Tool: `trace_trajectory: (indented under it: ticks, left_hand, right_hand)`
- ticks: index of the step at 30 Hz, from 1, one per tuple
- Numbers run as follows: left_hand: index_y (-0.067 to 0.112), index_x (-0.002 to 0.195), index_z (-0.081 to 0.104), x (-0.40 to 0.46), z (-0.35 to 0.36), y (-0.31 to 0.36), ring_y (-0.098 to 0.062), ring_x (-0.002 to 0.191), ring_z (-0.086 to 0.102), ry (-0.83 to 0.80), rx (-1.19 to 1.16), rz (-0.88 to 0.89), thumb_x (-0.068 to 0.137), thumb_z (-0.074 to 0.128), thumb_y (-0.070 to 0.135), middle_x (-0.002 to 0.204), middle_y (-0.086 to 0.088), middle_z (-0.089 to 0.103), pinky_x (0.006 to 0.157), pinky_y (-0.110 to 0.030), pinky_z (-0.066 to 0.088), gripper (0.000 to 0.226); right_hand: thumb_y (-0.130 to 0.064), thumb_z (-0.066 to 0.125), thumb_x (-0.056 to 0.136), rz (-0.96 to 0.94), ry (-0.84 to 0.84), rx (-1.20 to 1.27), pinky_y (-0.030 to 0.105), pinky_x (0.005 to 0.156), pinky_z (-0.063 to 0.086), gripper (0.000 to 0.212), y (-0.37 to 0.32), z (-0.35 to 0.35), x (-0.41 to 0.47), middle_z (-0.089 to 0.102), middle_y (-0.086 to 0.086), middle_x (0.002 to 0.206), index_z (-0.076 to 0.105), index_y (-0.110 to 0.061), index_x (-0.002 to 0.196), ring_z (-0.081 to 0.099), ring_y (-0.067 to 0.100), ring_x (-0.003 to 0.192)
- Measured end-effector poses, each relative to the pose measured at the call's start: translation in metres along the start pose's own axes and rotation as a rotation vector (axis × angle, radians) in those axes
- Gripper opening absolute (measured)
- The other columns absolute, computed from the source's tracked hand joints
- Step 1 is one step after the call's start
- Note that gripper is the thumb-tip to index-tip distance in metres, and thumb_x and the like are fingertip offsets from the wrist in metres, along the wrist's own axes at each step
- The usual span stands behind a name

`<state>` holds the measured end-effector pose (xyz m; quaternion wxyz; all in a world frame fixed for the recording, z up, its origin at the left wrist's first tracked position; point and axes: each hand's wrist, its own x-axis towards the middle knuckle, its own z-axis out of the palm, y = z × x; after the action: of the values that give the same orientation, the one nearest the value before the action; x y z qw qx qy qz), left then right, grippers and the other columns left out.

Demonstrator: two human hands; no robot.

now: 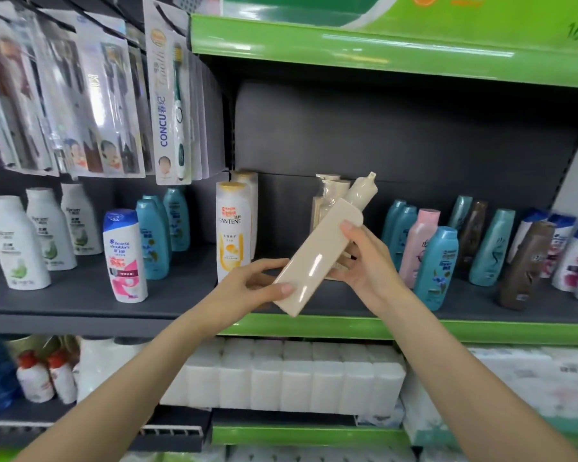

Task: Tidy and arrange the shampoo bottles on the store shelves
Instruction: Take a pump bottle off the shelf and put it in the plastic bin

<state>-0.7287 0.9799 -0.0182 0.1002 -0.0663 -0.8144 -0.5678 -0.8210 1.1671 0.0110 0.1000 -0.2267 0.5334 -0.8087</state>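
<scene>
We have the beige bottle in both hands, tilted in the air in front of the shelf, nozzle up and to the right. Our left hand grips its base, thumb over the front face and fingers curled behind. Our right hand grasps the upper body, thumb near the shoulder; its fingers sit behind the bottle, so we judge the wrap rather than see it.

To do this step well, we should bring the bottle upright before it goes down, turn its front outward, and lower it base-first into the gap just in front of the matching bottles, between the Pantene and the teal bottles on the right. We should let go with one hand only once the base sits flat. It looks glossy, so a firm hold seems wise.

The shelf is dark grey with a green edge strip. Toothbrush packs hang up left, and white tissue packs fill the shelf below. The edges of the view are blurred.
</scene>
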Motion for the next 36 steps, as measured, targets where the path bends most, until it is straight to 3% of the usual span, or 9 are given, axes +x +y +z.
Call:
trace_trajectory:
  ticks: [2, 5, 8, 10, 16, 21, 30, 34, 36]
  left_hand:
    - [0.031, 0.122, 0.057, 0.0, 0.004, 0.002, -0.011, 0.094, 0.064, 0.068, 0.046, 0.009, 0.058, 0.073, 0.058, 0.095, 0.004, 0.067, 0.088, -0.026, 0.052, 0.071]
    - [0.03, 0.12, 0.056, 0.0, 0.012, 0.009, -0.005, 0.088, 0.056, 0.254, 0.222, 0.056, 0.067, 0.078, 0.041, 0.099, 0.008, 0.058, 0.075, -0.008, 0.044, 0.059]
    - [0.026, 0.13, 0.051, 0.0, 0.016, 0.004, -0.012, 0.097, 0.05, 0.368, 0.447, 0.132, 0.066, 0.079, 0.041, 0.106, 0.004, 0.05, 0.088, -0.024, 0.044, 0.072]
    - [0.027, 0.134, 0.047, -0.001, 0.019, 0.0, -0.014, 0.103, 0.047, 0.383, 0.487, 0.166, 0.064, 0.079, 0.047, 0.107, 0.005, 0.046, 0.094, -0.027, 0.043, 0.079]
    - [0.032, 0.141, 0.033, -0.013, 0.019, -0.003, 0.0, 0.112, 0.032, 0.317, 0.62, 0.267, 0.068, 0.075, 0.048, 0.123, 0.012, 0.036, 0.092, -0.012, 0.028, 0.086]
    - [0.034, 0.139, 0.036, -0.022, 0.016, -0.004, 0.007, 0.112, 0.028, 0.335, 0.659, 0.34, 0.065, 0.075, 0.052, 0.124, 0.018, 0.033, 0.082, 0.003, 0.024, 0.085]
    - [0.029, 0.134, 0.045, -0.023, 0.013, -0.006, 0.001, 0.111, 0.041, 0.363, 0.537, 0.29, 0.067, 0.079, 0.04, 0.12, 0.016, 0.043, 0.097, -0.016, 0.035, 0.077]
    - [0.035, 0.123, 0.054, -0.021, 0.011, 0.0, 0.004, 0.104, 0.05, 0.384, 0.313, 0.222, 0.068, 0.079, 0.033, 0.11, 0.027, 0.051, 0.086, -0.014, 0.045, 0.06]
    - [0.033, 0.12, 0.059, -0.018, 0.013, 0.004, 0.002, 0.096, 0.056, 0.357, 0.162, 0.179, 0.071, 0.077, 0.03, 0.11, 0.021, 0.059, 0.081, -0.015, 0.049, 0.053]
  right_hand:
    - [-0.024, 0.053, 0.094, 0.016, 0.016, -0.022, 0.045, 0.079, 0.057, 0.021, -0.001, -0.001, 0.0, 0.068, 0.004, 0.093, 0.061, -0.017, 0.112, 0.067, 0.02, 0.089]
    - [-0.023, 0.053, 0.095, 0.052, 0.069, -0.111, 0.045, 0.082, 0.057, 0.027, -0.005, -0.001, 0.001, 0.067, 0.014, 0.111, 0.059, -0.009, 0.118, 0.067, 0.027, 0.1]
    - [-0.025, 0.059, 0.092, 0.086, 0.057, -0.144, 0.037, 0.072, 0.06, 0.033, -0.005, -0.004, 0.0, 0.067, 0.013, 0.113, 0.058, -0.009, 0.12, 0.069, 0.024, 0.097]
    - [-0.022, 0.061, 0.091, 0.075, 0.063, -0.141, 0.036, 0.069, 0.06, 0.031, -0.004, -0.007, -0.001, 0.068, 0.012, 0.112, 0.059, -0.01, 0.119, 0.069, 0.023, 0.096]
    - [-0.016, 0.059, 0.091, -0.012, 0.067, -0.088, 0.042, 0.074, 0.059, 0.026, 0.0, -0.011, -0.006, 0.071, 0.007, 0.109, 0.061, -0.014, 0.118, 0.069, 0.022, 0.099]
    - [-0.016, 0.053, 0.094, -0.009, 0.04, -0.045, 0.041, 0.074, 0.058, 0.021, 0.005, -0.012, -0.01, 0.07, 0.007, 0.111, 0.063, -0.019, 0.113, 0.068, 0.022, 0.101]
    - [-0.02, 0.056, 0.092, -0.011, 0.005, -0.047, 0.038, 0.073, 0.058, 0.029, 0.008, -0.008, -0.011, 0.069, 0.006, 0.114, 0.059, -0.018, 0.121, 0.068, 0.021, 0.102]
    - [-0.022, 0.052, 0.093, -0.015, -0.072, 0.027, 0.037, 0.078, 0.058, 0.03, 0.005, -0.01, -0.01, 0.067, 0.007, 0.114, 0.058, -0.018, 0.123, 0.067, 0.022, 0.103]
    - [-0.024, 0.051, 0.093, -0.001, -0.125, 0.082, 0.035, 0.076, 0.057, 0.032, 0.007, -0.011, -0.01, 0.064, 0.006, 0.112, 0.056, -0.023, 0.125, 0.066, 0.02, 0.1]
